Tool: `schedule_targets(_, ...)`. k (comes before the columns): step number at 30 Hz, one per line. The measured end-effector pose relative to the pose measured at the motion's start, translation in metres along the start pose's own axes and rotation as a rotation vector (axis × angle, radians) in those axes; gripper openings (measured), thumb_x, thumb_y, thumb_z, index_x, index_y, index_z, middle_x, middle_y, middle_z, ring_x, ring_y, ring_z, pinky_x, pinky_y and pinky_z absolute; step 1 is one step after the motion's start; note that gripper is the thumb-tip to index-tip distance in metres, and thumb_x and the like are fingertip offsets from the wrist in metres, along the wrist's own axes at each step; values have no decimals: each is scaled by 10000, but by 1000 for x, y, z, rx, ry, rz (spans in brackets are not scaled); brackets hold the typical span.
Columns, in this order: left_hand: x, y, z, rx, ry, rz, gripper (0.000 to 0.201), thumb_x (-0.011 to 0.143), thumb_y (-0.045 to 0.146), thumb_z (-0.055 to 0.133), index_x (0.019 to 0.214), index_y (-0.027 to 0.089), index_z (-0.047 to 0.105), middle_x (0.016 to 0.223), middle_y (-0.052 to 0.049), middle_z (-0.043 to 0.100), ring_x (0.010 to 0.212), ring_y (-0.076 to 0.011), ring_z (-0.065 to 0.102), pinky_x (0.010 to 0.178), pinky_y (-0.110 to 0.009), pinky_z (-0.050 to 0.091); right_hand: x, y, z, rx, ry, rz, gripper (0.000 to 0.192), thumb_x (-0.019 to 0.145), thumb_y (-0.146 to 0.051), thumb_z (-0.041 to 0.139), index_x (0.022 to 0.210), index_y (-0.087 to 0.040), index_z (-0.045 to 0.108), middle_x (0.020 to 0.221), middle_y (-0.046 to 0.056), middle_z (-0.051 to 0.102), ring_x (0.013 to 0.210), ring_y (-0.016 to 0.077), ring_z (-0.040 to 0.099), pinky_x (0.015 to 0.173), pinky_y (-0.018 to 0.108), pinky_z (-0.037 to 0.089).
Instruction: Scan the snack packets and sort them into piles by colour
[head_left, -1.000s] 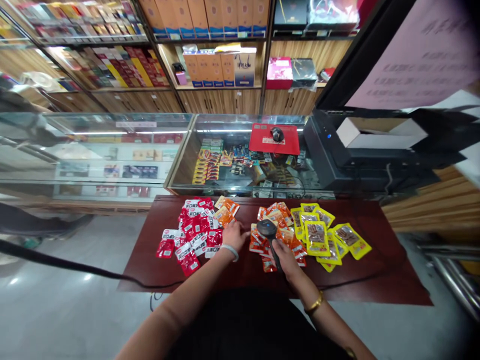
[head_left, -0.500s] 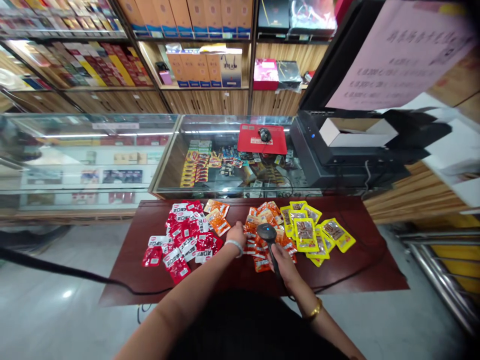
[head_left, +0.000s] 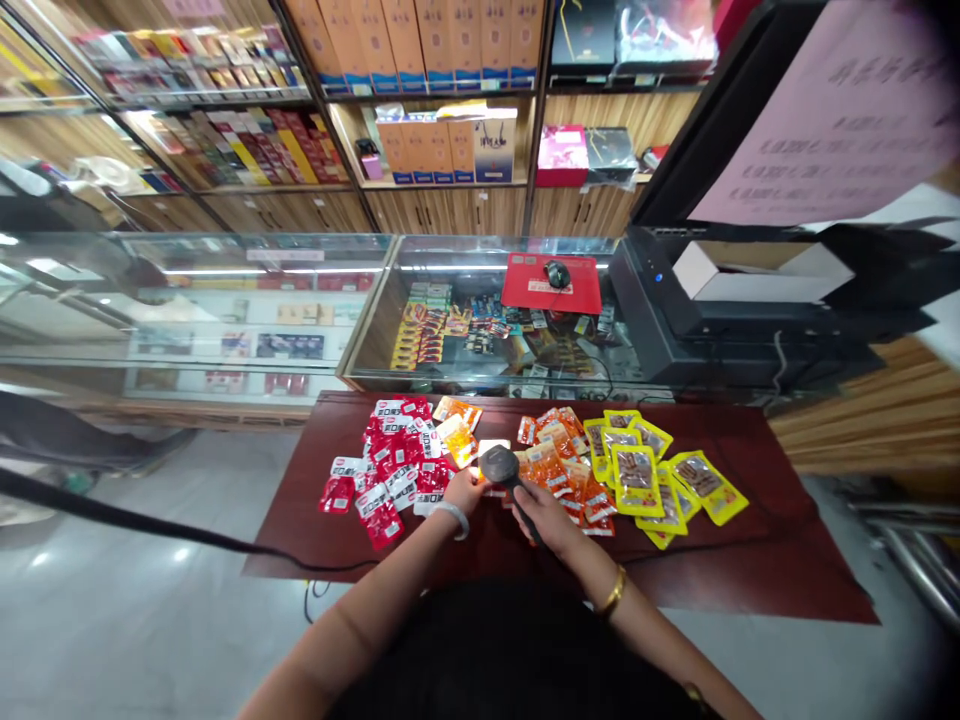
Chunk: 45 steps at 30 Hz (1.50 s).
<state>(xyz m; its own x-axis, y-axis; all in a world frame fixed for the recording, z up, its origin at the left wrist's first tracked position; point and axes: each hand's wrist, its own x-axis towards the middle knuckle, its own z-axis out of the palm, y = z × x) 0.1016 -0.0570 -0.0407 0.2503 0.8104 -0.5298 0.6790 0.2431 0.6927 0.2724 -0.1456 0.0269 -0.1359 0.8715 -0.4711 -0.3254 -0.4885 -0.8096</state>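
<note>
1. Gripping the scanner [head_left: 498, 464] by its handle, the right hand [head_left: 543, 514] has its fingers wrapped around it.
2. The left hand [head_left: 463, 493] is close beside the scanner's head, fingertips at a packet [head_left: 493, 445] mostly hidden beneath; whether they pinch it, I cannot tell.
3. Orange packets [head_left: 547, 466] lie right of the scanner, yellow packets [head_left: 636, 480] farther right.
4. Red packets [head_left: 390, 455] lie left on the same table [head_left: 300, 540].

Blk scanner [head_left: 497, 463] sits amid red/wht pkts [head_left: 394, 456], orng pkts [head_left: 546, 466], yel pkts [head_left: 636, 480].
</note>
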Motion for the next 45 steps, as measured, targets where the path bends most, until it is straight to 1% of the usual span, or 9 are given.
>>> schedule_targets(6,-9,-11,-32,60,76,-81,217,795,336,596,897,158,666,831,-46,700,810,-186,632,737,-263,454,-8,-1,0,-26,20,0,499,746,-676,605,911,-209,540,471,-114,417,342,65,331,345,191,270)
schedule_targets(11,-24,3,-43,473,506,4,591,761,367,663,1286,154,493,1280,-157,551,1195,-283,497,1001,-372,365,-21,0,-15,38,183,-5,508,693,-698,644,787,-220,500,472,-101,437,337,62,334,345,200,275)
schedule_targets(15,-30,21,-10,604,235,139,421,812,511,583,1077,183,591,1129,-118,597,1098,-262,532,960,-355,378,-29,2,-27,50,282,-31,507,704,-700,640,717,-226,462,473,-85,450,341,68,352,349,207,263)
schedule_targets(17,-30,29,13,641,123,138,480,803,602,543,1004,170,604,1059,-127,603,1043,-272,548,923,-361,392,-32,4,-30,70,300,-32,500,717,-695,635,714,-227,459,474,-87,439,347,68,344,352,207,254)
schedule_targets(22,-27,45,48,699,141,112,637,715,628,627,1114,136,555,1152,-168,543,1128,-328,481,945,-413,363,-40,15,-34,94,328,-9,480,728,-685,632,761,-227,492,491,-88,441,365,73,348,369,209,271)
schedule_targets(29,-25,51,53,654,132,79,481,729,421,709,1093,158,536,1135,-133,556,1114,-281,502,943,-364,366,-47,30,-37,44,301,21,490,748,-676,612,906,-217,545,493,-93,453,368,69,360,367,184,282)
schedule_targets(35,-19,58,55,602,261,66,651,745,453,670,1266,129,451,1228,-159,511,1165,-293,466,960,-373,350,-44,32,-41,43,308,23,500,731,-685,614,883,-215,539,475,-100,438,359,65,343,359,176,269)
schedule_targets(40,-13,67,57,662,225,35,534,686,419,733,1099,143,539,1192,-152,536,1133,-304,489,923,-372,378,-41,32,-41,19,315,25,522,710,-708,611,862,-217,520,472,-98,443,358,70,355,349,178,268)
schedule_targets(45,-16,47,41,483,86,-64,442,729,326,726,1069,155,500,1055,-137,641,1030,-258,614,839,-307,425,-41,31,-39,25,290,19,508,721,-697,613,856,-216,517,478,-97,459,356,65,360,351,176,277)
